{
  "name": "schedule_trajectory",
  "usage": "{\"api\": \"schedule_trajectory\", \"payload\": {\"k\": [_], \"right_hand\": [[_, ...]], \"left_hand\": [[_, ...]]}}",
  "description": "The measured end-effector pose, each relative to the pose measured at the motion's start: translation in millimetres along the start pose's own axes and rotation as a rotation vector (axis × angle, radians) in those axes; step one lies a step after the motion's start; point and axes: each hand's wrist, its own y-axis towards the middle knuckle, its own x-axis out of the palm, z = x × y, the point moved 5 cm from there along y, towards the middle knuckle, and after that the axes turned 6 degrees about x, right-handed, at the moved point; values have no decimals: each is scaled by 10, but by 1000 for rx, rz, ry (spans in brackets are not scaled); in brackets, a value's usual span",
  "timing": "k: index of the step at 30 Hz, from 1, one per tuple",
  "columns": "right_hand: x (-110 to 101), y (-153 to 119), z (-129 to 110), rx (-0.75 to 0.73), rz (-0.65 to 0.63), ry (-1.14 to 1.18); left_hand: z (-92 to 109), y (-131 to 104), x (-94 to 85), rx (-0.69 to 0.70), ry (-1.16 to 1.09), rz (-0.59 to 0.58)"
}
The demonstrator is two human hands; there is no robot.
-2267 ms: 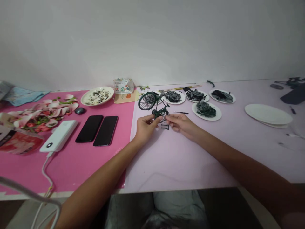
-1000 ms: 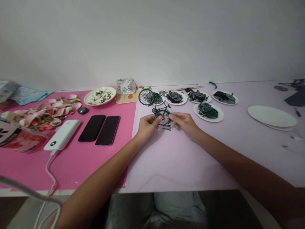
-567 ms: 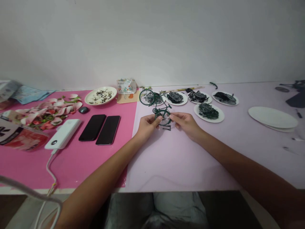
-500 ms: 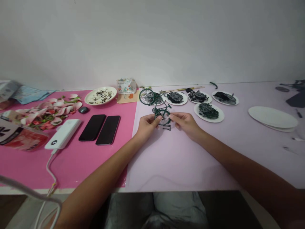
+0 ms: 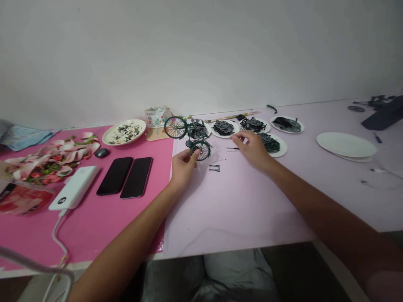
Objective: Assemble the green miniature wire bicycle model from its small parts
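Note:
My left hand (image 5: 185, 167) grips a dark green model bicycle (image 5: 200, 150) by its near wheel, with the other wheel raised toward the back left. My right hand (image 5: 250, 147) is apart from the bicycle, over the table near the plates, with thumb and forefinger pinched together; what they hold, if anything, is too small to make out. A small dark green H-shaped part (image 5: 214, 168) lies on the table to the right of my left hand. Thin dark pieces (image 5: 232, 148) lie just left of my right hand.
Plates of dark parts (image 5: 224, 128) line the back. Stacked white plates (image 5: 346, 145) lie at right. Two phones (image 5: 136, 178), a power bank (image 5: 74, 187), a bowl (image 5: 124, 132) and petal-like pieces (image 5: 71, 153) are on the left.
My right hand has let go of the bicycle's wheel and moved right and slightly back. My left hand still holds the bicycle. The view has shifted a little.

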Motion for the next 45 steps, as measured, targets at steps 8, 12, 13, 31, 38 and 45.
{"api": "schedule_trajectory", "payload": {"k": [8, 12, 13, 31, 38, 45], "right_hand": [[128, -71, 11, -75, -477, -233], [190, -129, -6, -76, -558, -212], [193, -133, -12, -84, -552, -228], [64, -74, -41, -54, -230, -280], [-405, 177, 65, -140, 283, -215], [-180, 51, 38, -158, 191, -276]], "left_hand": [[22, -27, 18, 8, 19, -1], [22, -34, 28, -6, 22, -2], [25, -35, 30, -7, 23, -2], [160, 105, -205, 92, 78, 105], [268, 321, -604, 194, 76, 271], [120, 349, -588, 130, 21, 273]]}}
